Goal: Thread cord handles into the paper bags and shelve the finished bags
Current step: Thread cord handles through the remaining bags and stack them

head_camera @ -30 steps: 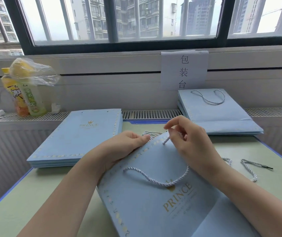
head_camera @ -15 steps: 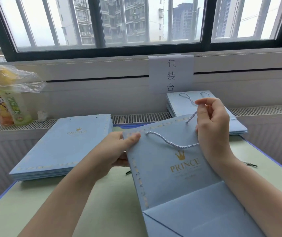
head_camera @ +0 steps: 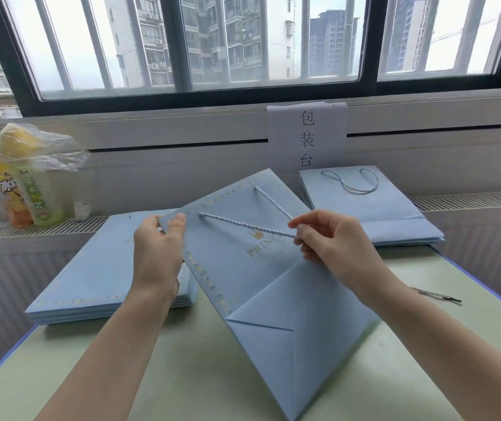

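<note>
A flat light-blue paper bag with gold "PRINCE" print is held tilted above the table. My left hand grips its top left corner, thumb on the front. A twisted white-blue cord handle runs out of both holes in the bag's top edge. My right hand pinches the middle of that cord and pulls it taut into a V. A stack of bags without handles lies at the left. A stack of bags with handles lies at the back right.
A loose cord lies on the green table at the right. Two drink bottles under a plastic wrapper stand on the ledge at the left. A paper sign hangs below the window.
The bag has been lifted and turned, its top now pointing up and to the left. My right hand moved down from the top edge and drew the cord taut.
</note>
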Demonstrator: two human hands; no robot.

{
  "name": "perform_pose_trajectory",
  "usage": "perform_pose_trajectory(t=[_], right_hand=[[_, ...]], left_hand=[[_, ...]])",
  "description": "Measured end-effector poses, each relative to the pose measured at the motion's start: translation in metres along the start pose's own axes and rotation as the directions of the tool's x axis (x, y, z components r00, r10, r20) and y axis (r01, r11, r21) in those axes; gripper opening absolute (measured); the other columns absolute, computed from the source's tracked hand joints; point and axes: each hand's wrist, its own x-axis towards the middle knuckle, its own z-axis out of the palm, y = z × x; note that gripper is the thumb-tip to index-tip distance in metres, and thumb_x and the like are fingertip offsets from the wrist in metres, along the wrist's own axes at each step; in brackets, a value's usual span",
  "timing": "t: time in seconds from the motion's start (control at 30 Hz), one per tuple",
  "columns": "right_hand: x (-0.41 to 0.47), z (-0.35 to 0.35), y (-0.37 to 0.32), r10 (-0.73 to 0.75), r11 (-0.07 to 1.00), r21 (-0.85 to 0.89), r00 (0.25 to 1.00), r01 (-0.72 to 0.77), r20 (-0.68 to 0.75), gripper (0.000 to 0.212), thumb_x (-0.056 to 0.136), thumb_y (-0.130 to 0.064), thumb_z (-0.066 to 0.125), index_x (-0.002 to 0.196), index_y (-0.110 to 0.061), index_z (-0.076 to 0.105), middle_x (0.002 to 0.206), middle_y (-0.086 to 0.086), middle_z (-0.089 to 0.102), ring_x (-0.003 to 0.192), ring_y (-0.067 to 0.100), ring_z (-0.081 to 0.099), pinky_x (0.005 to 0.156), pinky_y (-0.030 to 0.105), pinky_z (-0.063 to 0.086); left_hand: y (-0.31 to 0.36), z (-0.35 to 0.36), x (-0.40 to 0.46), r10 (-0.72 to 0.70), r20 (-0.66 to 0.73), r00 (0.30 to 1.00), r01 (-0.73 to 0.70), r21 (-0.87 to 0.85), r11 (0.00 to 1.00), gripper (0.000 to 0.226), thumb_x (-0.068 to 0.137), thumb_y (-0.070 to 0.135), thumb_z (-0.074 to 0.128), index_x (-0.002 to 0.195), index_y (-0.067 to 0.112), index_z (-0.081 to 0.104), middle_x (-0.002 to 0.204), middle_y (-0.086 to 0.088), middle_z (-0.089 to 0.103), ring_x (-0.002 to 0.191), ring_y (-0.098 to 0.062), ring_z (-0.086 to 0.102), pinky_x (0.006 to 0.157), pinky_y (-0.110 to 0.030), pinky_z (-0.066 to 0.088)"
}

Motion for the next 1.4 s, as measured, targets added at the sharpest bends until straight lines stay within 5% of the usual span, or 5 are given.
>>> perform_pose_trajectory(t=[0.23,0.7,0.87,1.27,1.4], right_hand=[[0.011,-0.019,0.006,-0.247,0.890,-0.433,0.948,0.141,-0.200,0.024,0.099,-0.022,0.044,0.117,-0.015,0.057,0.112,-0.003,0.052,0.107,0.009,0.048,0.089,0.019,0.033],[0.018,-0.030,0.010,0.114,0.975,-0.185,0.992,-0.120,-0.046,0.031,0.091,-0.031,0.062,0.066,-0.014,0.054,0.059,-0.002,0.048,0.047,0.006,0.042,0.046,0.018,0.036],[0.012,-0.028,0.009,-0.041,0.701,-0.711,0.998,0.055,0.037,0.048,0.097,-0.042,0.042,0.060,-0.012,0.040,0.056,-0.001,0.045,0.059,0.022,0.043,0.056,0.031,0.033],[-0.001,-0.001,0.009,-0.112,0.628,-0.752,0.980,0.200,0.167,0.058,0.093,-0.055,0.042,0.054,-0.013,0.029,0.051,0.002,0.029,0.051,0.018,0.029,0.051,0.033,0.026],[0.003,-0.006,0.014,-0.278,0.728,-0.647,0.960,0.227,0.024,0.035,0.097,-0.041,0.041,0.069,-0.021,0.049,0.075,-0.007,0.052,0.073,0.016,0.049,0.069,0.031,0.038]], left_hand=[[0.012,-0.008,-0.003,-0.018,0.094,0.995,0.030,-0.127,0.991,0.022,0.098,0.016,0.048,0.076,0.015,0.049,0.067,-0.003,0.052,0.057,-0.017,0.049,0.054,-0.026,0.042],[0.004,0.006,-0.018,-0.339,0.467,0.816,0.358,0.051,0.932,0.035,0.073,0.030,0.072,0.096,0.006,0.060,0.083,-0.017,0.068,0.063,-0.026,0.064,0.061,-0.034,0.055],[0.002,0.009,-0.019,-0.359,0.445,0.820,0.349,0.108,0.931,0.023,0.078,0.019,0.072,0.090,0.005,0.057,0.074,-0.017,0.064,0.054,-0.024,0.060,0.054,-0.030,0.052],[0.007,0.016,-0.037,-0.411,0.646,0.644,0.362,0.216,0.907,0.017,0.082,0.025,0.067,0.078,0.008,0.065,0.073,-0.011,0.070,0.057,-0.019,0.067,0.050,-0.023,0.053],[0.013,0.006,-0.023,-0.410,0.499,0.763,0.369,0.184,0.911,0.037,0.072,0.032,0.072,0.089,0.000,0.067,0.073,-0.015,0.070,0.054,-0.024,0.066,0.050,-0.027,0.055]])
